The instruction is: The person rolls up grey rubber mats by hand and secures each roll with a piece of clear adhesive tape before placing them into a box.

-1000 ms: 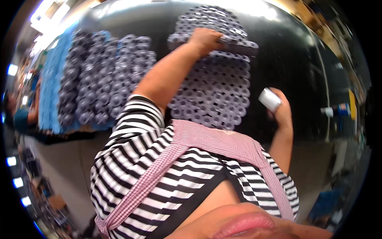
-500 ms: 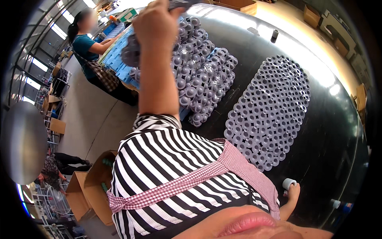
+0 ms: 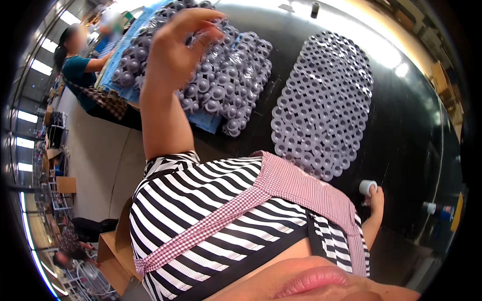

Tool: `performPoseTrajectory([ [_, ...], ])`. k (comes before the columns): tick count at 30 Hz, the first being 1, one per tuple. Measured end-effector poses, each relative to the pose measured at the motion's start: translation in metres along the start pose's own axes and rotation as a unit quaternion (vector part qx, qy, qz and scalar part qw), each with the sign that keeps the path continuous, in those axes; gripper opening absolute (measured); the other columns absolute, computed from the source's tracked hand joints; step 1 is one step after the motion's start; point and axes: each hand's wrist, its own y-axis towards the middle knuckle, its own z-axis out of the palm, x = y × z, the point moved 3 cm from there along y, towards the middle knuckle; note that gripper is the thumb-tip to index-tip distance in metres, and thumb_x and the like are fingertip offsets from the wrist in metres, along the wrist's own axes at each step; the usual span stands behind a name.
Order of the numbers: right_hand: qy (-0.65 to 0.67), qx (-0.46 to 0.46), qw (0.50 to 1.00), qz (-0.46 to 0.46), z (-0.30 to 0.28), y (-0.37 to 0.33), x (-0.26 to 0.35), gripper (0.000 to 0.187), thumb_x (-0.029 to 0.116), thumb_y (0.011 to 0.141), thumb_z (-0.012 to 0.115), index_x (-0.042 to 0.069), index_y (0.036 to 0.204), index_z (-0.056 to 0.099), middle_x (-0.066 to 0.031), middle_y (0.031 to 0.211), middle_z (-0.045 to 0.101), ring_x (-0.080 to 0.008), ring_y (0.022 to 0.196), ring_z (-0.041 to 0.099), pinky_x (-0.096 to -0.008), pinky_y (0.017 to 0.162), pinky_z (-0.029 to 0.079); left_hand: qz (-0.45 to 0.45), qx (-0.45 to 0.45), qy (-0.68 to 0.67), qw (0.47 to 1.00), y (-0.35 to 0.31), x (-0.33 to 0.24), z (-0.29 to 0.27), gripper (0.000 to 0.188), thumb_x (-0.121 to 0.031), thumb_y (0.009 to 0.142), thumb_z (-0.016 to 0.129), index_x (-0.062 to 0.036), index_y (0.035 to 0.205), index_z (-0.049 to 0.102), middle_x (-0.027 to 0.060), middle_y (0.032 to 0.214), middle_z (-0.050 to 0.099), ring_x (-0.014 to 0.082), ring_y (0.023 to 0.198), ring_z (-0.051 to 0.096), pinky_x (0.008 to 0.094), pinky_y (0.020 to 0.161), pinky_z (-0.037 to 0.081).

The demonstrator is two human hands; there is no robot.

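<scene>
My left hand (image 3: 178, 47) is raised above a pile of grey bubbled plastic mats (image 3: 221, 75), its fingers curved and apart with nothing visible between them. Slight blur softens its fingertips. At the lower right, my right hand (image 3: 376, 199) grips a short pale grey cylinder (image 3: 368, 187) with a hollow-looking end. A single grey mat (image 3: 324, 105), an oblong with rounded ends and rows of round cups and holes, lies flat on the black table (image 3: 401, 130) between the two hands.
Blue mats (image 3: 205, 120) show under the pile. A small dark cylinder (image 3: 315, 10) stands at the table's far side; a blue can-like container (image 3: 444, 211) is at the right. A co-worker (image 3: 80, 65) stands at the left, and an open cardboard box (image 3: 113, 258) sits beside me.
My left hand has let go of the dark grey piece it held and drawn back lower over the pile. The view has shifted. My right hand still holds the cylinder.
</scene>
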Motion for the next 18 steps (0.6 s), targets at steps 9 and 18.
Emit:
performPoseTrajectory([
  [9,-0.156,-0.151,0.975,-0.052,0.001,-0.04,0.056,0.047,0.03,0.094,0.07,0.0,0.13,0.062,-0.0178,0.108,0.072,-0.0285,0.1,0.07,-0.0383,0.09,0.053,0.381,0.236,-0.338,0.828,-0.012,-0.167,0.111,0.024,-0.015,0.095,0.069,-0.0007,0.114,0.071,0.0141,0.1,0.072,0.0227,0.09,0.071,0.0303,0.074,0.057],
  [18,-0.158,-0.203,0.963,-0.078,0.019,-0.064,0.071,0.049,0.029,0.092,0.072,0.004,0.133,0.062,-0.0189,0.134,0.062,-0.0357,0.122,0.061,-0.0426,0.104,0.048,0.349,0.251,-0.311,0.848,-0.02,-0.155,0.102,0.017,-0.004,0.095,0.063,0.0008,0.11,0.07,0.0117,0.093,0.069,0.02,0.082,0.069,0.0285,0.069,0.055],
])
